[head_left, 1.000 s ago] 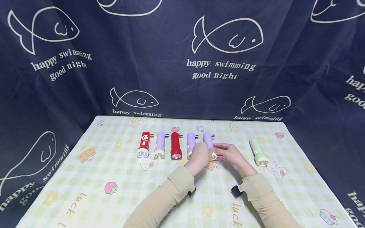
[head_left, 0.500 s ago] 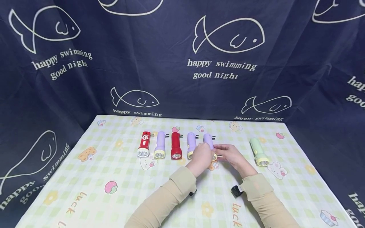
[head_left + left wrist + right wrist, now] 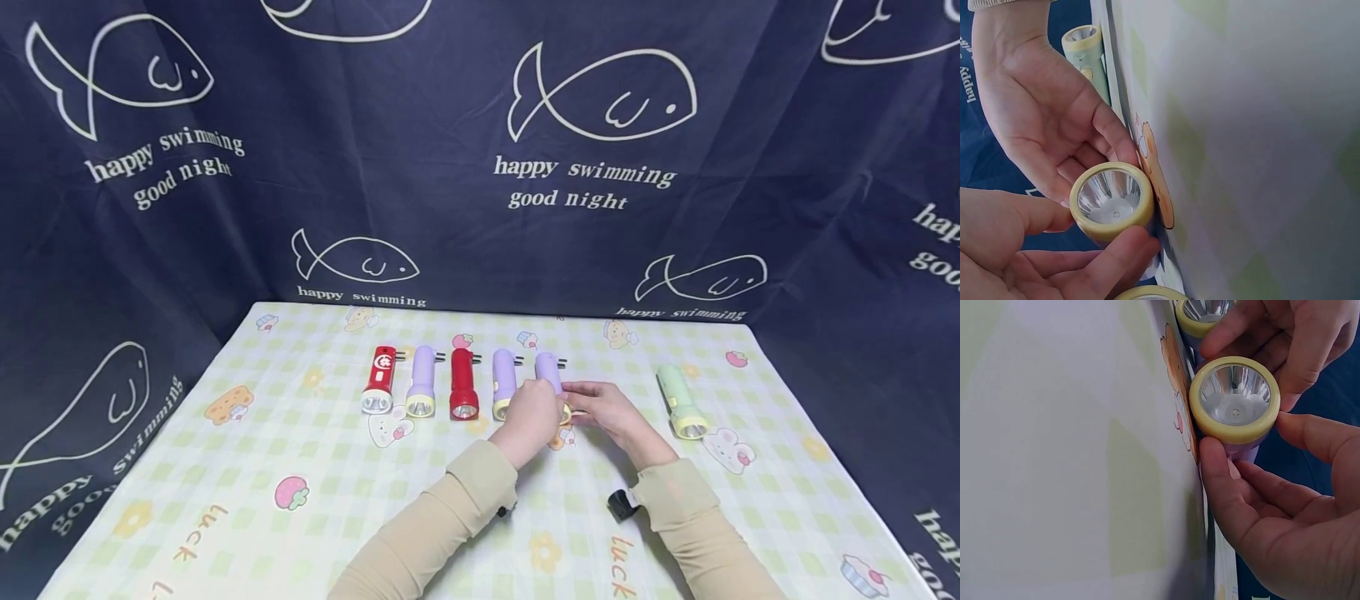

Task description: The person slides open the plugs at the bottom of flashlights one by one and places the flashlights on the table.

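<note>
Five flashlights lie side by side in a row, lamp ends toward me. At the right end is a purple flashlight (image 3: 549, 367) with a yellow rim and a two-pin plug at its far end. My left hand (image 3: 534, 417) pinches its head from the left, thumb on top and fingers below in the left wrist view. From the other side my right hand (image 3: 609, 410) holds the same yellow-rimmed head (image 3: 1235, 433) between thumb and fingers. The flashlight rests on the tablecloth, partly hidden by my left hand in the head view.
Left of my hands lie another purple flashlight (image 3: 504, 375), a plain red flashlight (image 3: 463, 383), a third purple one (image 3: 423, 375) and a red flashlight with a white emblem (image 3: 382, 371). A green flashlight (image 3: 677, 396) lies apart on the right. Dark fabric (image 3: 450, 192) hangs behind the table.
My left hand has shifted slightly toward me along with the head of the purple flashlight. My right hand stays almost still, and the other flashlights have not moved.
</note>
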`<control>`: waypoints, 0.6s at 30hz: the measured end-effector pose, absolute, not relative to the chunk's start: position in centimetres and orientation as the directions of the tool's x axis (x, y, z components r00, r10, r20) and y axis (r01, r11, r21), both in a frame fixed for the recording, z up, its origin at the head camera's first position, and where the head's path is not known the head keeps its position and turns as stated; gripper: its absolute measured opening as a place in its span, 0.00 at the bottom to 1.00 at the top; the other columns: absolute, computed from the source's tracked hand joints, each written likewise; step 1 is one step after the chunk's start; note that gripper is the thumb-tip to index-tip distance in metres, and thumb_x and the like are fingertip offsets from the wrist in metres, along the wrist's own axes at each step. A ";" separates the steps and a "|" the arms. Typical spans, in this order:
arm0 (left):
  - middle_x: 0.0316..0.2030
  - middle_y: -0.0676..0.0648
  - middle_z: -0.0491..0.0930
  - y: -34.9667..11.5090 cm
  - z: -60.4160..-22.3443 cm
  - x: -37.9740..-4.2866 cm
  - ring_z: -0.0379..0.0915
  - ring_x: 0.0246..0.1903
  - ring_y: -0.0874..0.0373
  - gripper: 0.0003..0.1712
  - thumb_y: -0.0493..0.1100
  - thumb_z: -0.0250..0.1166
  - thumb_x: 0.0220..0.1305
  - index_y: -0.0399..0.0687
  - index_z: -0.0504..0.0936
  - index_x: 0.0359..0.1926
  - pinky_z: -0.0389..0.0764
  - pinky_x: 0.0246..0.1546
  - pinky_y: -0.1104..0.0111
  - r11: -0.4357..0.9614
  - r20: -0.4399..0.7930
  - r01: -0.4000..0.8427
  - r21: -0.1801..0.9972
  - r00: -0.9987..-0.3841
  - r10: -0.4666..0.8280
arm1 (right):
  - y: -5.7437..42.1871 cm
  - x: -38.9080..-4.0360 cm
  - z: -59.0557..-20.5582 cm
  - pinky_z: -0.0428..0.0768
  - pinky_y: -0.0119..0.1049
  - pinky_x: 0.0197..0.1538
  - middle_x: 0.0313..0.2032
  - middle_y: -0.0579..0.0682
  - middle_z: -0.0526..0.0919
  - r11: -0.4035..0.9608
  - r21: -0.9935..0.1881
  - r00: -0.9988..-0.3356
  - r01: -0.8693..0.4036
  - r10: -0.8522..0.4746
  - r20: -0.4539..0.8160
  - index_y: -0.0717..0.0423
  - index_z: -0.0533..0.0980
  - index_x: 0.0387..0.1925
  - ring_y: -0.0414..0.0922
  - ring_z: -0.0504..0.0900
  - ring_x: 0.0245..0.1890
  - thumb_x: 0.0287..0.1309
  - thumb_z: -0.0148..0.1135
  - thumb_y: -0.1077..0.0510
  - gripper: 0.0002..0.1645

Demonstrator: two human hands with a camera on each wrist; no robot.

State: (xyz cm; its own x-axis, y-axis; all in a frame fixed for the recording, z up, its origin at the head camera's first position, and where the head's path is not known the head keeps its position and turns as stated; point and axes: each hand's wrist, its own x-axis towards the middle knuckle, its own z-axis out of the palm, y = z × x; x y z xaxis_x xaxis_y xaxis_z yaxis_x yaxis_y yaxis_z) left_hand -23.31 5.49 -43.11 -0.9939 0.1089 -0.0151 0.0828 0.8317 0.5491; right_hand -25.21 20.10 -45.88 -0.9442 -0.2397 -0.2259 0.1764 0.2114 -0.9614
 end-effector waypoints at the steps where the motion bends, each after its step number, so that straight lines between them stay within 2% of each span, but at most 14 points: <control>1: 0.25 0.44 0.81 5.4 -43.1 -23.3 0.72 0.18 0.59 0.16 0.48 0.60 0.65 0.40 0.83 0.29 0.74 0.18 0.71 0.831 -0.009 0.089 0.549 -0.994 0.113 | 20.1 -25.2 -45.8 0.82 0.37 0.46 0.55 0.72 0.73 0.211 -0.962 -0.943 0.175 -0.246 -0.225 0.80 0.63 0.59 0.38 0.82 0.36 0.62 0.56 0.61 0.30; 10: 0.25 0.43 0.82 4.5 -42.6 -23.5 0.80 0.25 0.54 0.14 0.46 0.61 0.63 0.39 0.81 0.28 0.80 0.24 0.68 0.836 0.061 0.157 0.526 -0.987 0.147 | 20.8 -24.9 -44.4 0.80 0.44 0.51 0.49 0.68 0.77 0.224 -0.959 -0.923 0.175 -0.301 -0.239 0.80 0.60 0.60 0.48 0.83 0.40 0.64 0.54 0.63 0.30; 18: 0.16 0.49 0.75 4.2 -41.2 -23.7 0.71 0.16 0.61 0.14 0.45 0.61 0.63 0.41 0.78 0.25 0.72 0.15 0.74 0.798 0.092 0.212 0.564 -0.977 0.194 | 22.2 -24.6 -42.6 0.79 0.47 0.52 0.55 0.75 0.70 0.300 -0.939 -0.918 0.170 -0.297 -0.261 0.79 0.58 0.62 0.55 0.82 0.44 0.63 0.55 0.61 0.33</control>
